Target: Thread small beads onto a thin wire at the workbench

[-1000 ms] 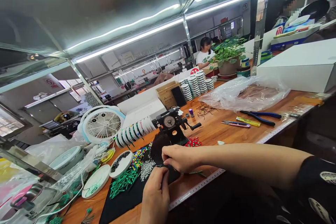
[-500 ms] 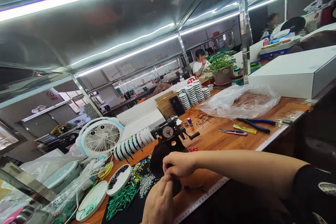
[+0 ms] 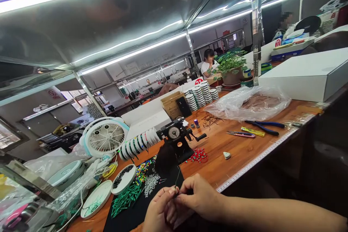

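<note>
At the front edge of the wooden table, my left hand (image 3: 162, 208) and my right hand (image 3: 200, 196) meet, fingertips pinched together. A thin dark strand rises from between them; my left fingers pinch it, and what my right fingers hold is too small to name. Beyond them stands a black hand-cranked winder (image 3: 176, 139) with a row of white spools (image 3: 138, 145). Left of my hands, a black mat (image 3: 127, 221) bears green pieces (image 3: 126, 203), clear pins (image 3: 151, 184) and coloured beads (image 3: 144, 171). Red pieces (image 3: 199, 156) lie beside the winder.
White dishes (image 3: 96, 199), a fan (image 3: 106, 137) and plastic bags are at the left. Pliers (image 3: 265, 127), a cutter (image 3: 241, 135), a plastic bag (image 3: 247, 105) and a white box (image 3: 304, 72) are at the right. A person (image 3: 209, 65) sits beyond a plant.
Both hands have moved down and nearer the table's edge, my right hand most. The red pieces and a small white object on the table are now uncovered, and a strand shows above my fingers.
</note>
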Demonstrator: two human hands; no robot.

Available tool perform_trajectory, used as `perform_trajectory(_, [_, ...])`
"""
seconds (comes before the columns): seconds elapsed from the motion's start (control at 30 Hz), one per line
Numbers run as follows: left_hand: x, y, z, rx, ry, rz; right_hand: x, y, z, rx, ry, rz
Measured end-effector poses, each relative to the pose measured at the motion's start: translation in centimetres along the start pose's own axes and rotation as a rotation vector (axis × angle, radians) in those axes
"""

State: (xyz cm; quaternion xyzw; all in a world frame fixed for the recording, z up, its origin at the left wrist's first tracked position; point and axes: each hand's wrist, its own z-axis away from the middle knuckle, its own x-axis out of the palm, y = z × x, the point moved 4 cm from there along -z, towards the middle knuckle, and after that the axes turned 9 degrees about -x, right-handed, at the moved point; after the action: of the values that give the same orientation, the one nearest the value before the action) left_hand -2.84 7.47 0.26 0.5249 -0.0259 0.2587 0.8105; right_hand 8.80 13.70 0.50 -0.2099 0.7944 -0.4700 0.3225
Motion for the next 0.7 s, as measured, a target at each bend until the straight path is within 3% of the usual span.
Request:
perform_trajectory(0.07, [0.1,0.2,0.4,0.07,0.052,-0.023,-0.4,-0.7,0.6,-0.151,0.067,0.162])
perform_trajectory(0.13, [-0.1,0.6,0.9,0.145,0.101,-0.081,-0.9,-1.6,0.9,-0.39,0.09,0.394])
perform_trajectory(0.2, [-0.2,1.1,1.3,0.21,0.116,-0.199,-1.1,-2.3,0.9,-0.616,0.026,0.545])
perform_trajectory(0.27, [-0.1,1.5,1.7,0.3,0.109,-0.417,-1.0,-2.5,0.1,-0.716,-0.087,0.599])
perform_trajectory(0.37, [0.3,2.0,2.3,0.557,0.142,-0.819,-0.8,-2.3,-2.2,-0.599,-0.181,0.578])
perform_trajectory(0.53, [0.9,1.5,3.2,0.955,0.34,-1.267,-0.9,-1.9,-5.2,-0.296,-0.125,0.371])
perform_trajectory(0.6, [1.1,1.1,3.4,1.028,0.408,-1.443,-0.8,-1.5,-5.5,-0.232,-0.144,0.321])
perform_trajectory(0.7, [1.3,0.7,3.5,1.053,0.31,-1.538,-0.6,-0.4,-5.8,-0.187,-0.205,0.263])
